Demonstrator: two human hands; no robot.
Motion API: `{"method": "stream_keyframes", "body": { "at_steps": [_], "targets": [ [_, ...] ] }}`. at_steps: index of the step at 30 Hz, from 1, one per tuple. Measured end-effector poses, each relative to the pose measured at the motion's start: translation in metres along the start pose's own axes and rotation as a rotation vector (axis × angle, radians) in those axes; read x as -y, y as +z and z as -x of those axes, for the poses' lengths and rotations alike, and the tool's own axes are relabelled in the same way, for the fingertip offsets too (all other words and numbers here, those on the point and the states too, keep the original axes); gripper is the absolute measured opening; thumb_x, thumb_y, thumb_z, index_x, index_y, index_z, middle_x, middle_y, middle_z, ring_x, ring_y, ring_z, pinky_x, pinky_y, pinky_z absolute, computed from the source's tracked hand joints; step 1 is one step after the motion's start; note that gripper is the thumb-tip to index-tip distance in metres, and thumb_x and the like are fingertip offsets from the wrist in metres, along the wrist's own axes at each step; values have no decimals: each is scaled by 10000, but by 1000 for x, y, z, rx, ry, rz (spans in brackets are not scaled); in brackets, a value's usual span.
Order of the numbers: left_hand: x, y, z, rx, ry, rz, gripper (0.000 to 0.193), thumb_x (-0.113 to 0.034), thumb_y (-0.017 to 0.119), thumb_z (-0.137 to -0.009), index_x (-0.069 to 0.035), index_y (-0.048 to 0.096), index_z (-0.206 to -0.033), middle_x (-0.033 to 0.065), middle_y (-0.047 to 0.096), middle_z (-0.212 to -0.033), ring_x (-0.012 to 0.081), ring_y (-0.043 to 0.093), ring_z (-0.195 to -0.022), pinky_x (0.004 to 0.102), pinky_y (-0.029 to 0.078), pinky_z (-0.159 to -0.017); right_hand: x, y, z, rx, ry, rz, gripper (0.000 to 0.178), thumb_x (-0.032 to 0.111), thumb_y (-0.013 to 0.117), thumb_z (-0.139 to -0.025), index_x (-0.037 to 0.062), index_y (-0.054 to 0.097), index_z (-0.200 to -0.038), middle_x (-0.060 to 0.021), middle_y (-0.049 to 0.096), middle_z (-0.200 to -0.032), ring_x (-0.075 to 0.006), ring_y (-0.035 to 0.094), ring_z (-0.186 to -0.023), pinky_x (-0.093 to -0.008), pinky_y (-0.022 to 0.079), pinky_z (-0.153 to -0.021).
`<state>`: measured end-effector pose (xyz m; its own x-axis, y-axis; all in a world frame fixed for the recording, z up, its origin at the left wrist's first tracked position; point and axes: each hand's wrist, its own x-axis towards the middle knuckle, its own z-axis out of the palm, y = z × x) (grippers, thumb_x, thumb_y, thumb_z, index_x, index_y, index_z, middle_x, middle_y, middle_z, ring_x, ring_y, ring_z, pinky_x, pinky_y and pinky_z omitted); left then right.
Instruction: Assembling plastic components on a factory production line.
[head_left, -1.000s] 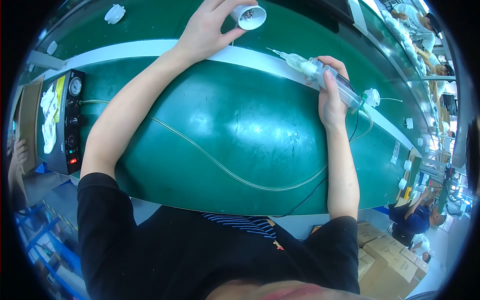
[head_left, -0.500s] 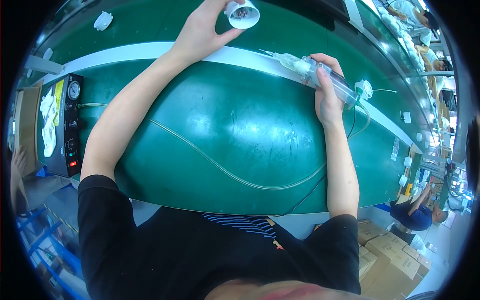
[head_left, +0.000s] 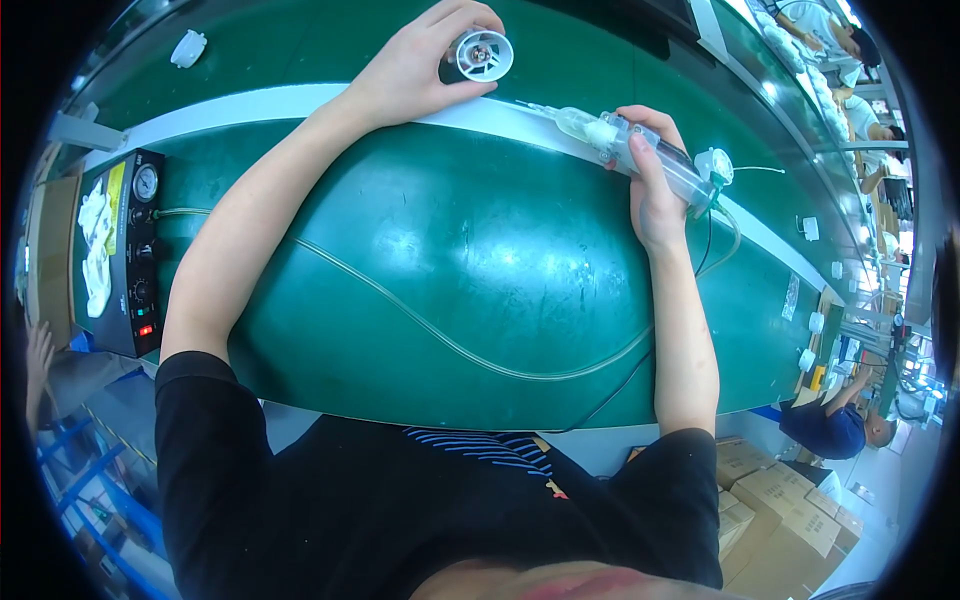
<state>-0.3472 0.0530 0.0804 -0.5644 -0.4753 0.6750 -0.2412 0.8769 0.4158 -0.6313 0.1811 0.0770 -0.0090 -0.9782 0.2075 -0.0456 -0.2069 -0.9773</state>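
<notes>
My left hand (head_left: pixel 415 68) is stretched to the far side of the green conveyor belt (head_left: pixel 480 270) and grips a small round white plastic part (head_left: pixel 482 54), its open face turned toward me. My right hand (head_left: pixel 652 180) holds a clear syringe-like dispenser (head_left: pixel 640 155), lying slanted with its thin tip pointing left toward the white part. A clear tube (head_left: pixel 440 335) and a black cable (head_left: pixel 640 370) run from the dispenser's rear end across the belt.
A black control box (head_left: pixel 135 250) with a round gauge, knobs and a red light stands at the left end. A loose white part (head_left: pixel 188 47) lies far left. Cardboard boxes (head_left: pixel 770 500) sit at lower right. Other people work along the line at right.
My left hand has brought the white part slightly lower and turned its open face toward me. The right hand with the dispenser has shifted a little to the left.
</notes>
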Motion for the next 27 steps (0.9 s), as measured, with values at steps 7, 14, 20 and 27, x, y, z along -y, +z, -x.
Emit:
{"method": "stream_keyframes", "body": {
  "at_steps": [7,14,20,27],
  "targets": [
    [0,-1,0,64,-191,130,475,-108,816,-755,-43,564,-1152,150,594,-1114,315,639,-1023,369,508,-892,0,1,3,-36,-18,24,335,302,649,-986,90,619,-1244,-90,646,-1197,-176,599,-1107,-318,482,-884],
    [-4,-2,-5,159,-474,83,481,-105,788,-791,-31,563,-1209,168,591,-1175,326,630,-1053,375,502,-907,-5,-2,6,-113,-62,19,339,321,590,-1009,68,618,-1233,-102,637,-1212,-198,584,-1145,-343,442,-986],
    [12,8,4,-209,-254,-271,510,-40,725,-825,-50,558,-1307,183,496,-1335,357,572,-1156,391,481,-980,-10,-9,-7,-442,-377,-36,436,390,469,-1056,8,605,-1217,-132,629,-1214,-247,572,-1172,-383,403,-1054],
    [-15,-2,3,-84,-88,-119,441,-10,696,-834,-63,602,-1262,167,472,-1341,360,556,-1175,405,482,-1004,-4,-19,-12,-702,-311,8,523,451,410,-1081,-19,626,-1163,-140,664,-1125,-221,594,-1093,-363,420,-1016]
  ]
}}
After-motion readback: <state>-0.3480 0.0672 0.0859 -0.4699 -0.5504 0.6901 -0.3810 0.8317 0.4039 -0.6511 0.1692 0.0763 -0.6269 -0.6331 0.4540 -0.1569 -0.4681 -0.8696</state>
